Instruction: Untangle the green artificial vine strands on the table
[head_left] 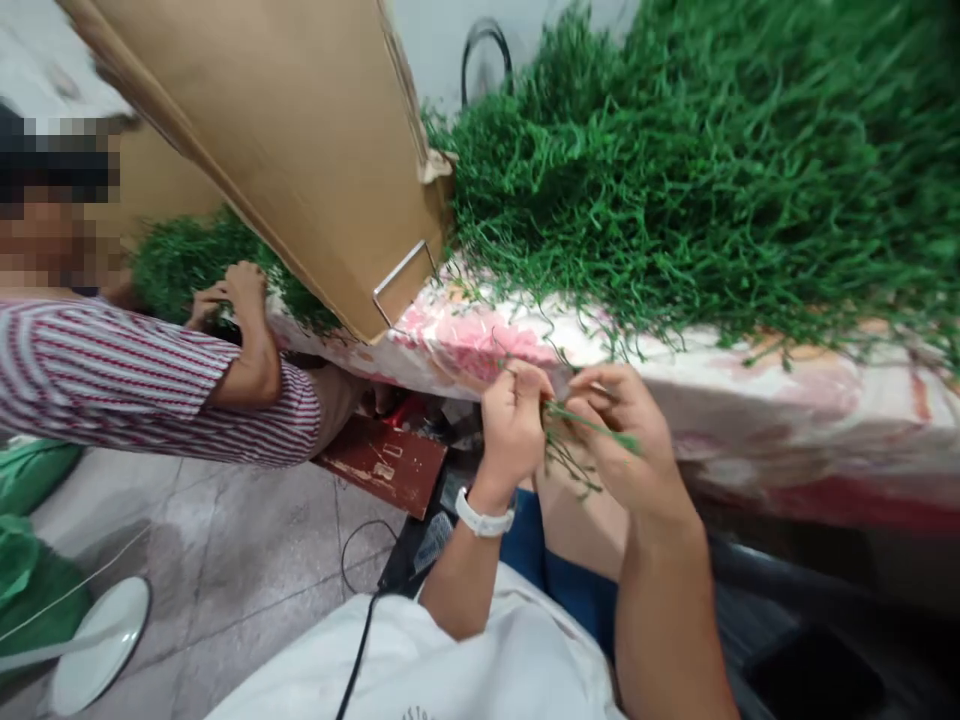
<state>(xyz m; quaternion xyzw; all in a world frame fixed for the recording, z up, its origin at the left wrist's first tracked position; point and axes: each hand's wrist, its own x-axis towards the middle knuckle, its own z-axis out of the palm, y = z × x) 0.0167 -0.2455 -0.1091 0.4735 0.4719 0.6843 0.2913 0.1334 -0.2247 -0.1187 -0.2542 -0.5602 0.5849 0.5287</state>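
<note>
Left hand (516, 415) and right hand (626, 430) pinch a thin, branching green sprig (564, 412) near the pink-and-white, floral-covered desk (480, 345).

Looks like a workshop: green stems (675, 200) heap the worktop (780, 390), cardboard (300, 140) divides it, a co-worker (135, 370) handles more at left.

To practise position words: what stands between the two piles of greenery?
In the head view, brown cardboard stands between the larger pile and the smaller pile.
</note>
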